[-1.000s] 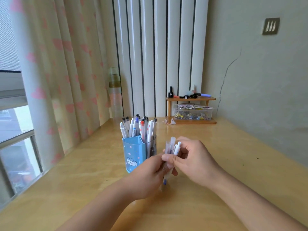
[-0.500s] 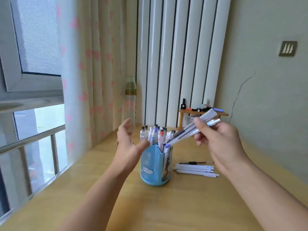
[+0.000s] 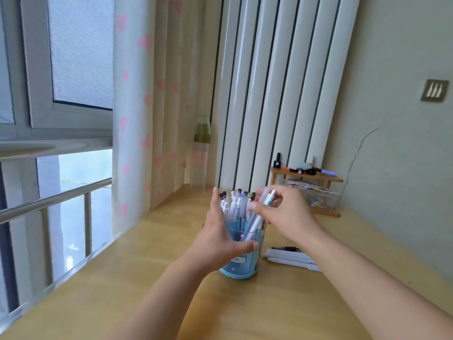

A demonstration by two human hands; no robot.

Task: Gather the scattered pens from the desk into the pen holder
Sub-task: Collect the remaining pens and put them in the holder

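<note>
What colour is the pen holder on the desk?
Light blue pen holder with a small cartoon animal; head view.

Wooden desk [image 3: 282, 303]: blue pen holder [image 3: 241, 263], loose pens [image 3: 289, 257] beside, small shelf [image 3: 306, 176] behind.

My left hand [image 3: 218, 238] is spread open, fingers pointing up and thumb stretched right. My right hand [image 3: 285, 214], just right of it, has its grip pinched closed, forearm reaching in from near right.

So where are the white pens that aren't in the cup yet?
The loose white pens lie flat on the wooden desk, just right of the blue pen holder, partly hidden under the right forearm.
</note>
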